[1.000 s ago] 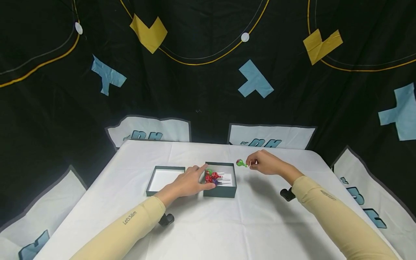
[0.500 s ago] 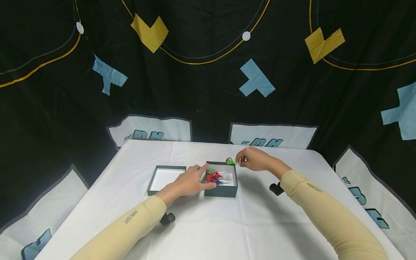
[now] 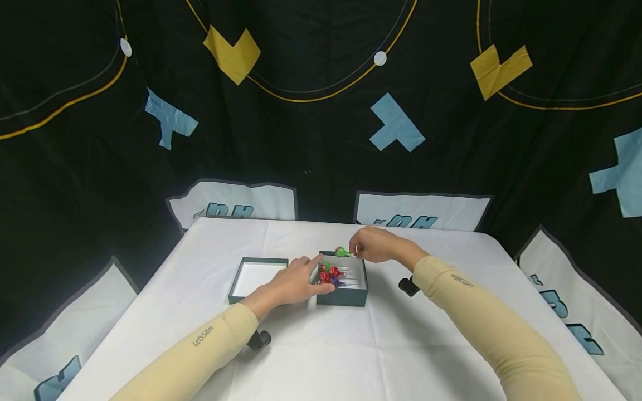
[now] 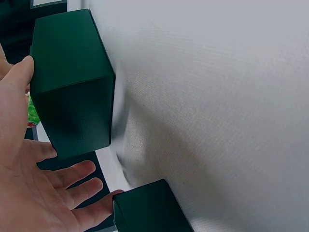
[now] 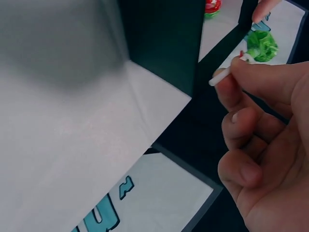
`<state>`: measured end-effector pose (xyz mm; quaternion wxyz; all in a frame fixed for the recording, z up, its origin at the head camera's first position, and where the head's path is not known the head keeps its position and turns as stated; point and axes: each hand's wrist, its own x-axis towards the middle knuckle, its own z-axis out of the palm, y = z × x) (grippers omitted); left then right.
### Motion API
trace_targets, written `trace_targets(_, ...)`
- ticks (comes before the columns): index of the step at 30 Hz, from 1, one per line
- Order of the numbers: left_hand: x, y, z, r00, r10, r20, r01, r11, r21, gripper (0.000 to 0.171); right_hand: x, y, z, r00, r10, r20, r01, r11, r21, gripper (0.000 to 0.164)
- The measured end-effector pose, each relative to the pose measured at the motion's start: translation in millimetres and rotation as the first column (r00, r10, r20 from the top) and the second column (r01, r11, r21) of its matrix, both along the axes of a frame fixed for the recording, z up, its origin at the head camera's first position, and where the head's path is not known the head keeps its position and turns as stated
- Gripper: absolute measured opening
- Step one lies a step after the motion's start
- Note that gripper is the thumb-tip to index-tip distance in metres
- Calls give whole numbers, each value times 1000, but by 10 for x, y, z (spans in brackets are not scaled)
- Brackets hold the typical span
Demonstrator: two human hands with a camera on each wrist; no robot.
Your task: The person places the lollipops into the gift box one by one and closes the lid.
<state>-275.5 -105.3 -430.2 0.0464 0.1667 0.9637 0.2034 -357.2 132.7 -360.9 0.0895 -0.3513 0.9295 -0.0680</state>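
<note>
My right hand [image 3: 378,244] pinches a green-wrapped lollipop [image 3: 342,252] by its white stick, over the far side of a dark green box [image 3: 341,298]. In the right wrist view the stick [image 5: 220,77] sits between thumb and index finger. Inside the box, several red, green and purple lollipops [image 3: 331,274] lie at the left, sticks pointing right. My left hand [image 3: 293,281] rests against the box's left side, thumb near the front corner and index finger at the back corner. In the left wrist view its other fingers are spread and fairly straight.
A shallow green tray with white inside, perhaps the box's lid [image 3: 258,278], lies left of the box, partly behind my left hand. White cloth [image 3: 381,345] covers the table. A black curtain [image 3: 311,139] hangs beyond the far edge.
My right hand has moved left with the green lollipop, from beside the box to over its far side. The left hand has stayed at the box.
</note>
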Motion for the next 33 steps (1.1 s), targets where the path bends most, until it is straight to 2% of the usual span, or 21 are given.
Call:
trace_targets(10,9,-6,20,1000,0,-5,0,1000,-2,99,-5,-229,-3,1000,-12,-27,17,985,173,17)
trace_targets(15,2,-11,9,1000,-6,-3,6,1000,-1,100,-1,-312,-12,998,0,-55,13,974,225,14)
trace_targets(25,-3,-7,-22,1000,-18,-3,18,1000,-1,100,8,-447,-16,999,1,-50,15,950,313,11)
trace_targets(33,5,-21,-20,1000,-16,-7,15,1000,-4,100,25,-493,-62,994,23,-109,20,924,382,7)
